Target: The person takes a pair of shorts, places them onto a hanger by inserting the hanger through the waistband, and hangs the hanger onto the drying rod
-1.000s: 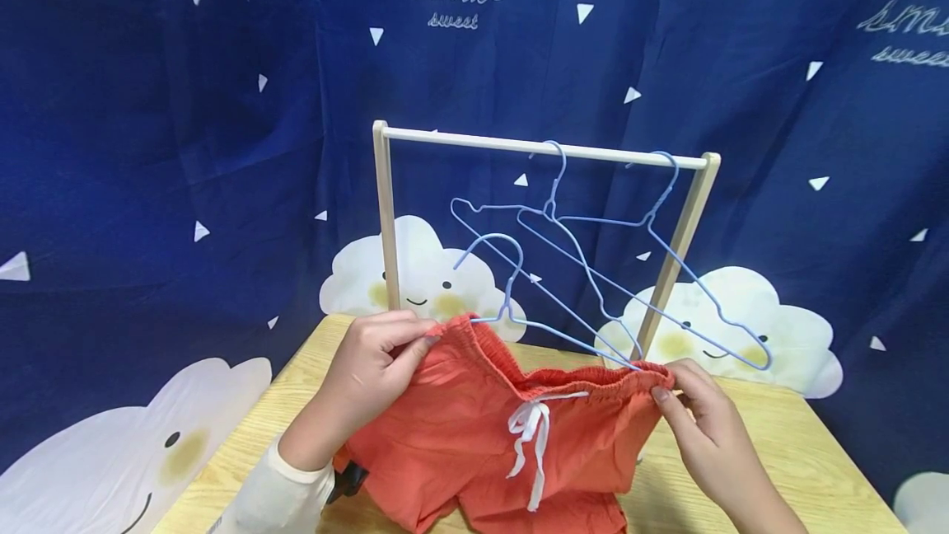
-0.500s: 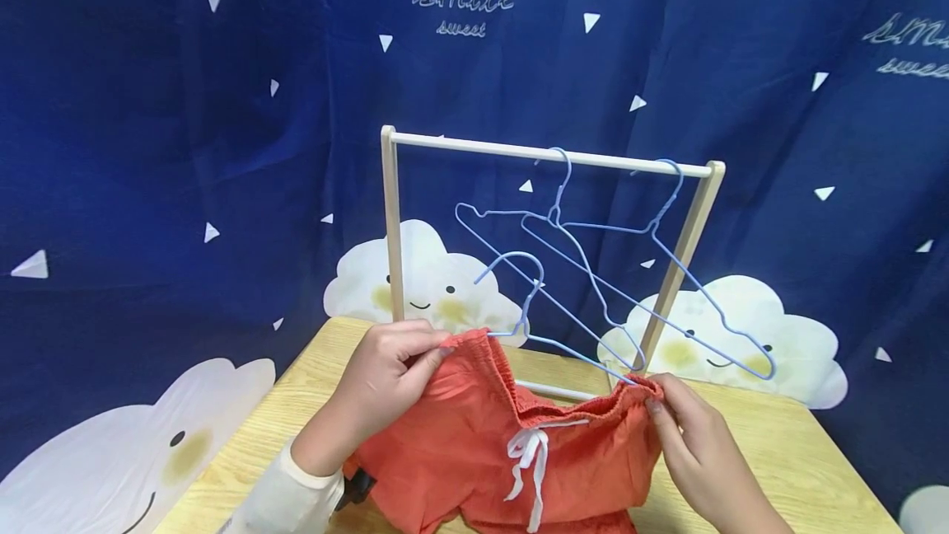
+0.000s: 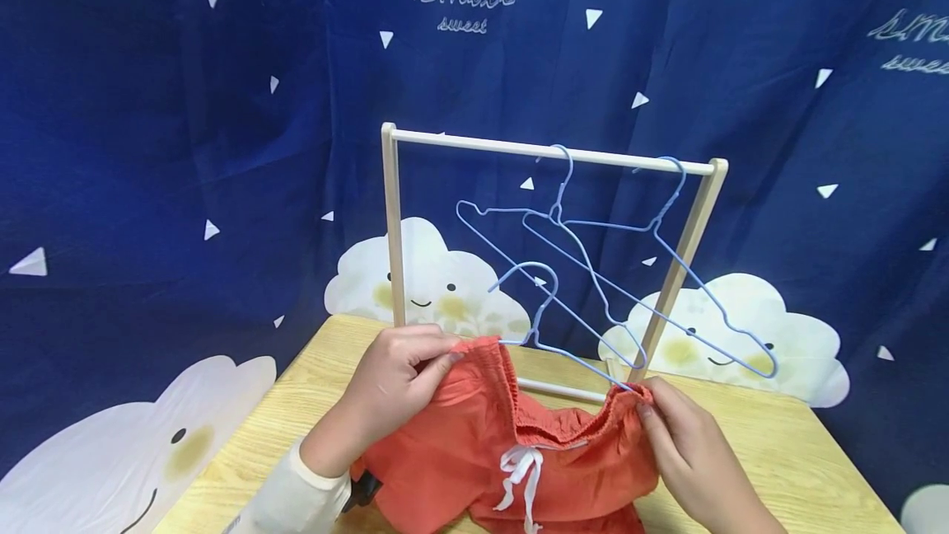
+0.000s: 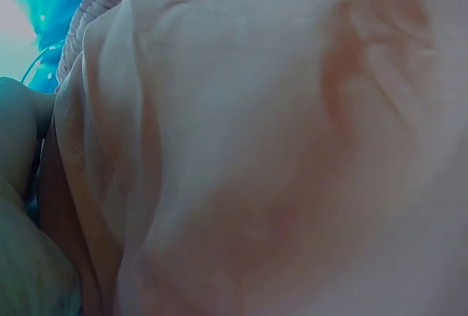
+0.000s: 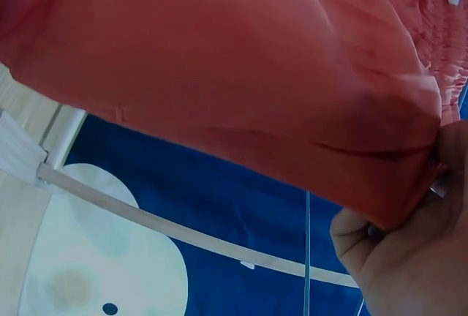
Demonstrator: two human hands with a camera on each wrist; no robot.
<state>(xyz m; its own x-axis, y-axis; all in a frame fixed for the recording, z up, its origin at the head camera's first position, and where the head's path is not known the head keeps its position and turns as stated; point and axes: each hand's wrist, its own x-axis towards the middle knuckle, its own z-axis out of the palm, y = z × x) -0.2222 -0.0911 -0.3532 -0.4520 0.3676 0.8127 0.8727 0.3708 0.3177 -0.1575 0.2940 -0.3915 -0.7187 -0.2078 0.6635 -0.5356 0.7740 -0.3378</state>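
Note:
Orange-red shorts point(image 3: 445, 460) with an elastic waistband and a white drawstring bow point(image 3: 521, 468) hang between both hands above the table. At the waistband's left end, my left hand point(image 3: 400, 377) pinches the cloth between thumb and fingers. My right hand point(image 3: 689, 443) pinches the right end of the waistband. A blue wire hanger point(image 3: 571, 355) sits with its lower part inside the waist opening, its hook standing up free. In the left wrist view the shorts point(image 4: 241, 140) fill most of the picture; the right wrist view shows their side point(image 5: 219, 74) and the right hand point(image 5: 417, 257).
Behind the shorts stands a small wooden clothes rack point(image 3: 474, 142) on the wooden table point(image 3: 778, 443). Two more blue wire hangers, a left one point(image 3: 586, 258) and a right one point(image 3: 693, 274), hang from its bar. A dark blue cloud-print curtain point(image 3: 222, 105) closes off the back.
Both hands have drawn slightly closer together and the waistband sags more in the middle. The hanger in the shorts has shifted right and a little lower in the head view.

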